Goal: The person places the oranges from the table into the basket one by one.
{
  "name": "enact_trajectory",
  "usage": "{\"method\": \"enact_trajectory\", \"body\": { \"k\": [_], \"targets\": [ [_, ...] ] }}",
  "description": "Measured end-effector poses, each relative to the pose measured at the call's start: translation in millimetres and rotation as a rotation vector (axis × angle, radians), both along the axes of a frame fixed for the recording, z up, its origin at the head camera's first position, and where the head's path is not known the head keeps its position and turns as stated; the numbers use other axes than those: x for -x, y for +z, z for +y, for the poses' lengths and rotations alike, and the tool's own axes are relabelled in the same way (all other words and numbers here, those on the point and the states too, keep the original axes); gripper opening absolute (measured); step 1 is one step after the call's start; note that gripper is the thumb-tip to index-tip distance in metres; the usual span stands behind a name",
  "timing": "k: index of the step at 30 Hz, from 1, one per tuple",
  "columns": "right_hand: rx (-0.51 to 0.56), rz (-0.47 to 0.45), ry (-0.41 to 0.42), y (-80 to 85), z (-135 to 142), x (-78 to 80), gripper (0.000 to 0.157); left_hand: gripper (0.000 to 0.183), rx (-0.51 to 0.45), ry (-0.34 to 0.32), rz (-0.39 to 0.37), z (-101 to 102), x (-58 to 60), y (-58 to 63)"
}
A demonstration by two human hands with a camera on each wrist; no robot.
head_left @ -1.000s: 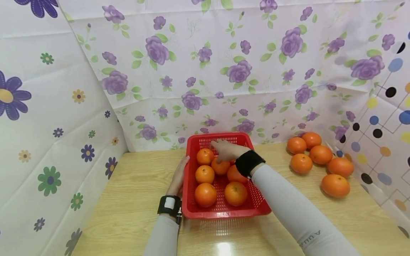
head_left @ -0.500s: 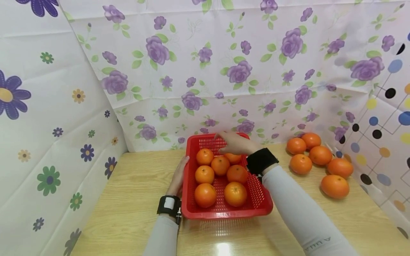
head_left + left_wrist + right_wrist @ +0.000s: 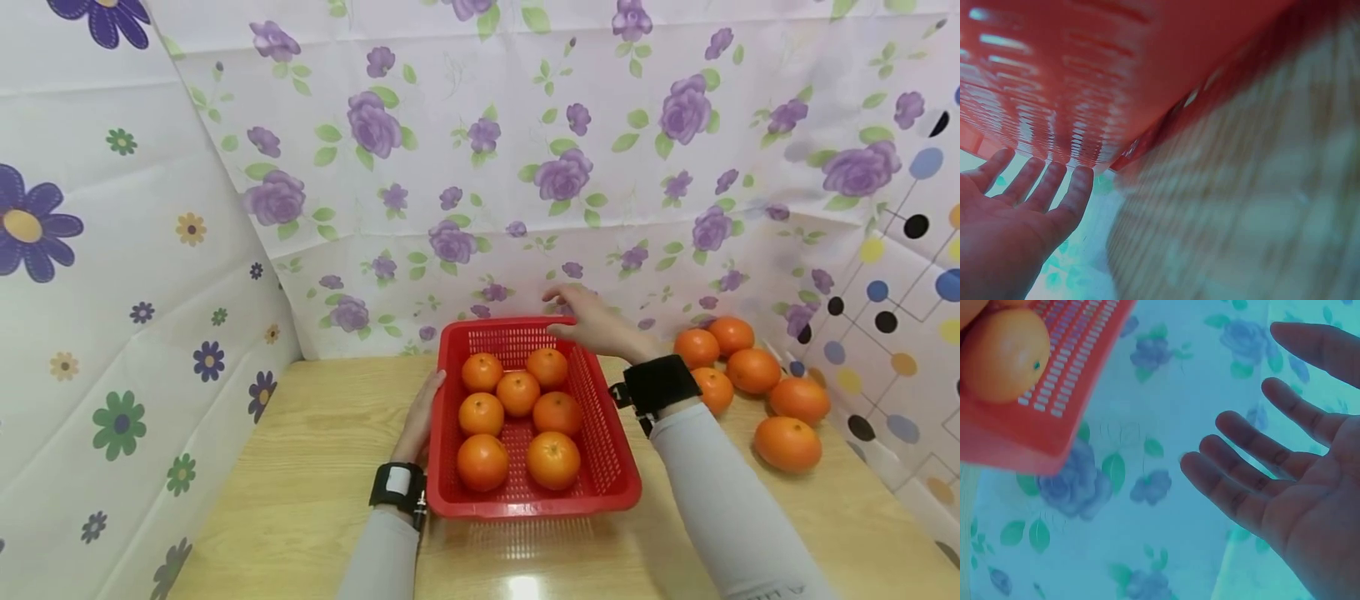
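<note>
A red plastic basket [image 3: 534, 505] with slotted walls stands mid-table, with several oranges [image 3: 553, 460] inside it. My left hand [image 3: 418, 421] rests along the basket's left side; in the left wrist view its straight fingers [image 3: 1075, 194] touch the slotted wall. My right hand [image 3: 596, 323] is over the basket's back right corner, fingers spread and nothing held. The right wrist view shows that palm [image 3: 1310, 481] bare, apart from the basket's rim [image 3: 1079, 419] and an orange [image 3: 1007, 356] in it.
On the wooden table [image 3: 322, 467], several loose oranges [image 3: 787, 443] lie at the right, partly behind the right wrist. Floral sheets [image 3: 450, 167] hang behind the table and at its left; a dotted sheet [image 3: 900, 333] hangs at the right.
My right hand has lifted off the oranges and moved right and up to the basket's back right corner, uncovering an orange there. The left hand has stayed at the basket's side.
</note>
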State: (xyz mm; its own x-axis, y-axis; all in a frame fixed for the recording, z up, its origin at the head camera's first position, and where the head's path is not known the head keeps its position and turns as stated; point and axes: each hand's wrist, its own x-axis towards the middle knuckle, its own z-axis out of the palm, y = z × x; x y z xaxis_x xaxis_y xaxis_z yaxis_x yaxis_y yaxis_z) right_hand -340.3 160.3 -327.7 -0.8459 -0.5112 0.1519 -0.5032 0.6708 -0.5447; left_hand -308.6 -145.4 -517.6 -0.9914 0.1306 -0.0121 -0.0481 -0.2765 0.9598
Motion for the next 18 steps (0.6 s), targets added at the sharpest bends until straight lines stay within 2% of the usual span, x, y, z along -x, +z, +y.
{"method": "enact_trajectory", "body": {
  "k": [6,12,18],
  "targets": [
    [0.044,0.024,-0.053,2.3,25.5,-5.7,0.050,0.069,-0.014,-0.007,-0.010,1.1,-1.7,-1.0],
    [0.045,0.023,-0.092,3.0,46.7,-10.3,0.050,0.070,-0.046,-0.026,-0.028,0.0,-2.5,0.1],
    [0.033,0.025,-0.159,-1.5,65.7,-12.5,0.051,0.065,-0.034,-0.029,-0.021,-0.3,-1.8,0.8]
  ]
}}
